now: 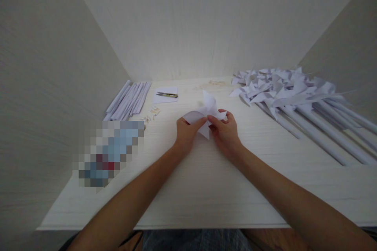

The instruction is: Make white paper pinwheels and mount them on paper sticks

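Observation:
Over the middle of the table, a white paper pinwheel (210, 102) with curled blades is held between both hands. My left hand (186, 133) grips its left blade, thumb pressed near the centre. From the other side, my right hand (226, 131) pinches the pinwheel close to the centre with thumb and fingers. The fingers behind the paper are partly hidden, and I cannot tell whether a pin or fastener sits at the centre.
At right lies a pile of paper pinwheels (282, 86) on rolled paper sticks (321, 133). Back left are rolled paper tubes (129, 100), and thread snips (167, 95) on white paper (165, 100). Small scraps (153, 112) lie nearby. A blurred-out object (113, 153) is at left. Walls enclose the table (206, 200).

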Demonstrator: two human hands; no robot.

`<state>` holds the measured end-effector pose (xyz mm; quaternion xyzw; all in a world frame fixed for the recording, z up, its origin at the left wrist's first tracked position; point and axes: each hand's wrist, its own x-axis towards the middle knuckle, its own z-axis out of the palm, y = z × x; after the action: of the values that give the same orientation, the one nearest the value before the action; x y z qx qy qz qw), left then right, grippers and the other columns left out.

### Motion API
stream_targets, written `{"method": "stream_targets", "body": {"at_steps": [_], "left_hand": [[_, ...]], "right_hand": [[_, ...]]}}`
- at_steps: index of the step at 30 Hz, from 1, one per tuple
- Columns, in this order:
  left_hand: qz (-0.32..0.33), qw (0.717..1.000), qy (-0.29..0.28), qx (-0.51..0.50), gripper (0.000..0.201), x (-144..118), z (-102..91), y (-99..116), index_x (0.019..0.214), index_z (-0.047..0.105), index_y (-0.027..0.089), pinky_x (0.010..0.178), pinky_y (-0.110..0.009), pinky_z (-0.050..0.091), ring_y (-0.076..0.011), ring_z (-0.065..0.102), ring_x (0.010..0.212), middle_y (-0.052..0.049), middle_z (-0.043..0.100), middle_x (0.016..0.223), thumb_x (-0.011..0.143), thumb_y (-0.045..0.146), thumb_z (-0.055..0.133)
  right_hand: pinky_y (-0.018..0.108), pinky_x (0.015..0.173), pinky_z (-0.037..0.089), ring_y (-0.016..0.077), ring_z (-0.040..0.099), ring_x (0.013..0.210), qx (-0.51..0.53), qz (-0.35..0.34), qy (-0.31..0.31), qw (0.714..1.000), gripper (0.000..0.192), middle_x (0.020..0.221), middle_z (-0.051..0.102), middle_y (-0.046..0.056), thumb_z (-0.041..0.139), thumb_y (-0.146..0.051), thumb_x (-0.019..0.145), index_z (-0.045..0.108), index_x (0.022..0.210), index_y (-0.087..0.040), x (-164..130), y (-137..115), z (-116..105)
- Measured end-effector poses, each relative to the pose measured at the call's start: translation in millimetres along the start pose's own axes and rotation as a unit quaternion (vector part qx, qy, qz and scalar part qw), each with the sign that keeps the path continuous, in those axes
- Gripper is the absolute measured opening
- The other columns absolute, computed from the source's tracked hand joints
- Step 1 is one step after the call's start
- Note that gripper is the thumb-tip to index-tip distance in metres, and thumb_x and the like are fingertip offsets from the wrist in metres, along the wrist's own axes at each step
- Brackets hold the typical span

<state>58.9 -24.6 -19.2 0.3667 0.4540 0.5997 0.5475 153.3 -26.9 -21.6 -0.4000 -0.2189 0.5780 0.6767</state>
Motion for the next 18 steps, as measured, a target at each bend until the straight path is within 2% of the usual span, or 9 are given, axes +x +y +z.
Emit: {"method": "stream_targets", "body": {"at_steps": [4,10,14,18], "left_hand": [[-0.062,0.994,-0.074,-0.044,0.033,7.6,-13.1,13.7,0.079,0.065,0.015,0.059,-0.024,0.044,-0.0102,0.056,0.060,-0.001,0.065,0.070,0.048,0.021,0.072],[-0.118,0.981,-0.157,0.001,0.031,13.4,-25.0,26.0,0.077,0.061,0.013,0.054,-0.022,0.043,-0.0104,0.056,0.055,0.000,0.063,0.062,0.049,0.023,0.071],[-0.116,0.980,-0.147,0.073,0.032,13.7,-25.3,21.3,0.073,0.058,0.013,0.049,-0.022,0.040,-0.0102,0.055,0.050,0.001,0.061,0.058,0.045,0.017,0.073],[-0.101,0.977,-0.130,0.132,0.024,14.7,-25.6,18.3,0.062,0.056,0.013,0.043,-0.019,0.035,-0.0068,0.049,0.043,0.004,0.055,0.050,0.045,0.015,0.072]], "right_hand": [[0.021,0.048,0.041,0.0086,0.053,0.050,-0.061,0.039,-0.064,0.995,0.055,0.057,0.056,-0.010,0.072,-0.015,0.043,0.040,0.087,-0.024,12.8,-6.9,-5.9],[0.023,0.048,0.042,0.0093,0.054,0.048,-0.142,0.073,-0.158,0.974,0.066,0.058,0.058,-0.010,0.072,-0.012,0.041,0.039,0.096,-0.025,19.8,-18.3,-12.0],[0.021,0.045,0.040,0.0085,0.052,0.044,-0.193,0.077,-0.192,0.959,0.072,0.057,0.058,-0.011,0.072,-0.013,0.041,0.036,0.102,-0.025,19.1,-20.9,-14.1],[0.021,0.044,0.039,0.0085,0.051,0.043,-0.238,0.067,-0.213,0.945,0.072,0.056,0.057,-0.011,0.072,-0.015,0.044,0.034,0.105,-0.025,19.9,-20.1,-16.3]]}}
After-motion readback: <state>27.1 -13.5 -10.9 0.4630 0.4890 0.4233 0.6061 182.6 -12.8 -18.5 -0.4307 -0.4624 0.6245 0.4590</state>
